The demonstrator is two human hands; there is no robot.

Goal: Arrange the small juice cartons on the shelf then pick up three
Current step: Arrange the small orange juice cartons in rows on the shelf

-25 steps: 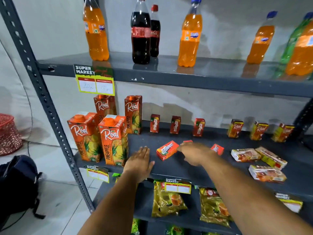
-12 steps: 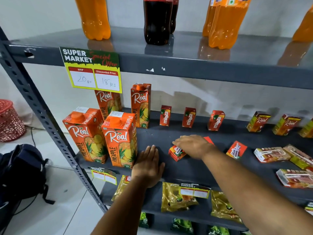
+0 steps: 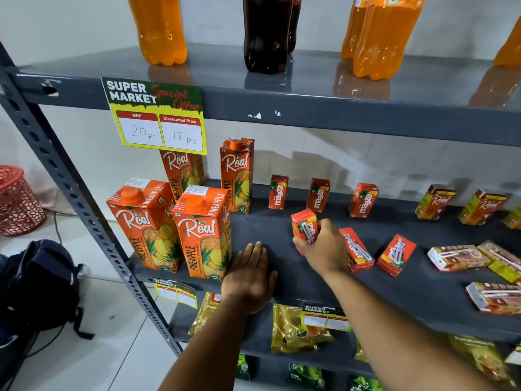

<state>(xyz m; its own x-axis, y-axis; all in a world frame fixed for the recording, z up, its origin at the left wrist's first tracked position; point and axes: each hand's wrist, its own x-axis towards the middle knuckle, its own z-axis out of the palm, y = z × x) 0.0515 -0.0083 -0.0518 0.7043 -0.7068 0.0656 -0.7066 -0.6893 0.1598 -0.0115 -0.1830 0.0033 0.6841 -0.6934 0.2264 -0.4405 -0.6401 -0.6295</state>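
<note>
My right hand [image 3: 320, 248] grips a small red Maaza carton [image 3: 304, 225] and holds it nearly upright on the middle shelf [image 3: 265, 230]. My left hand [image 3: 249, 273] lies flat and empty on the shelf's front edge. Three small Maaza cartons [image 3: 318, 195] stand upright in a row at the back. Two more red cartons lie flat just right of my right hand, one [image 3: 356, 249] touching my wrist, the other [image 3: 396, 255] farther right. Small Real cartons [image 3: 435, 202] stand at the back right, and several of them lie flat [image 3: 458, 258] near the right edge.
Large Real pineapple cartons [image 3: 201, 232] stand left of my left hand. Soda bottles [image 3: 266, 32] line the upper shelf, with a price sign [image 3: 158, 117] hanging from its edge. Snack packets [image 3: 298, 328] fill the lower shelf. A dark backpack [image 3: 36, 283] and red basket [image 3: 17, 198] sit on the floor at left.
My right hand has closed on the lying Maaza carton and tipped it up to nearly upright. The camera has moved closer to the shelf. My left hand stays flat.
</note>
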